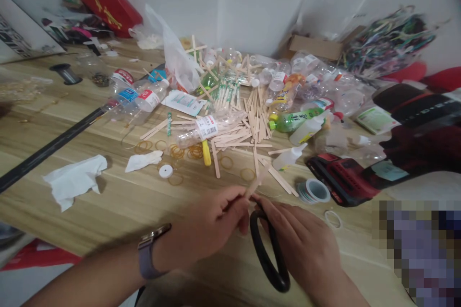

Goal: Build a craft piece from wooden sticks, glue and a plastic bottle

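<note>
We had a wooden stick [254, 187] pinched in the left hand [219, 220], over the near part of the table [115, 189]. Close beside it, the right hand [306, 235] gripped a black-handled tool [281, 282], perhaps scissors, its working end hidden. We judged the step in hand to be working that tool against the stick; the next move called for a steady pinch. Beyond, a clear bottle [185, 138], seemingly empty, lay on loose sticks [239, 140]. Farther back, a jar [99, 77] held small dark bits.
</note>
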Tool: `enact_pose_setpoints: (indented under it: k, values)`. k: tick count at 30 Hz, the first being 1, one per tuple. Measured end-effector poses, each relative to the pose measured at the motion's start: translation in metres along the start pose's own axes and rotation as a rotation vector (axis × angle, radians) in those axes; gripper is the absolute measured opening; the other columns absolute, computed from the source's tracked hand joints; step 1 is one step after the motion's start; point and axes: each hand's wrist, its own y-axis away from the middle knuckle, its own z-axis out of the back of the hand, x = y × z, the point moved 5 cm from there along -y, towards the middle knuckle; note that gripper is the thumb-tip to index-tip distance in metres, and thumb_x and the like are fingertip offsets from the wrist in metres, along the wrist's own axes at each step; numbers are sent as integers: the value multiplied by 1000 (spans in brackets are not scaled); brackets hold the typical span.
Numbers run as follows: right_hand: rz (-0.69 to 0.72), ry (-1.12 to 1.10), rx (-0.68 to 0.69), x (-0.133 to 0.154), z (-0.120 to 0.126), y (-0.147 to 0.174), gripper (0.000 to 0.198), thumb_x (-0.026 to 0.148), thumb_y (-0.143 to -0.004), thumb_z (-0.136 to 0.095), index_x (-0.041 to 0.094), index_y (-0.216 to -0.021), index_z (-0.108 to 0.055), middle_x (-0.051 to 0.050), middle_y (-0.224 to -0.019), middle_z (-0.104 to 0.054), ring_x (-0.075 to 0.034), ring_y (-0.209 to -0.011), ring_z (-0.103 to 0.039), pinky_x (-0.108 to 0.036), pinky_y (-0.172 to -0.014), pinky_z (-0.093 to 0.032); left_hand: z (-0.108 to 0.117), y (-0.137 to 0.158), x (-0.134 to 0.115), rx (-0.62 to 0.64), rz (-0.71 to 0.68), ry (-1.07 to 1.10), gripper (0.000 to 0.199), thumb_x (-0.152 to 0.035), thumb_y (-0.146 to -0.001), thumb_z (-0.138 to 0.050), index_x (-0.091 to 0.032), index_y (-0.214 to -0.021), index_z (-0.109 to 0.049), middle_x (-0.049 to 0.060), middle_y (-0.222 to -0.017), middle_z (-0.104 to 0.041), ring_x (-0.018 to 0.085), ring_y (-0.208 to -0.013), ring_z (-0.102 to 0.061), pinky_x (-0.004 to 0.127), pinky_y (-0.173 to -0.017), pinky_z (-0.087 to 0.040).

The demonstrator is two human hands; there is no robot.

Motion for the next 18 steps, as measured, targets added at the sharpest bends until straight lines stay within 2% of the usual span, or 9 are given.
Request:
enact_pose_setpoints:
  k: [3,5,8,10,14,18]
  values:
    - [-71,-168,-23,-1,-3,1,20,16,-98,-46,17,-116,-55,-4,-77,-75,-18,-63,-70,-28,-59,-51,7,-6,14,-45,174,483,33,-44,-97,-46,-16,-99,-63,-5,-58,-55,8,-50,-48,20,-51,-41]
    - [-127,-278,-14,-1,-5,3,17,18,-97,-48,20,-113,-55,-4,-79,-75,-17,-63,-70,-26,-59,-52,10,-8,17,-76,197,607,33,-45,-94,-52,-14,-102,-62,-5,-58,-56,8,-51,-46,20,-52,-39]
    - [-173,-344,11,1,-6,2,17,17,-96,-49,22,-111,-54,-2,-79,-75,-16,-65,-71,-24,-60,-53,7,-8,17,-39,209,604,35,-46,-93,-53,-14,-105,-60,-3,-61,-59,9,-53,-48,21,-54,-39]
    - [-185,-348,-12,1,-5,2,15,15,-95,-50,23,-107,-55,0,-75,-73,-15,-62,-70,-23,-59,-53,6,-7,17,-49,224,560,31,-45,-94,-50,-15,-99,-58,-4,-61,-58,9,-53,-47,21,-54,-38]
    - [-155,-363,-41,1,-6,5,18,16,-96,-49,21,-111,-57,-1,-79,-75,-15,-65,-71,-23,-60,-55,9,-5,21,-148,270,477,24,-37,-94,-45,-19,-81,-54,-8,-56,-43,8,-50,-36,21,-50,-30]
    - [-158,-342,-34,3,-10,7,18,18,-95,-51,20,-110,-60,-3,-82,-76,-17,-67,-72,-25,-61,-56,12,-6,23,-160,253,355,39,-47,-94,-45,-19,-67,-49,-8,-55,-33,9,-50,-29,23,-50,-25]
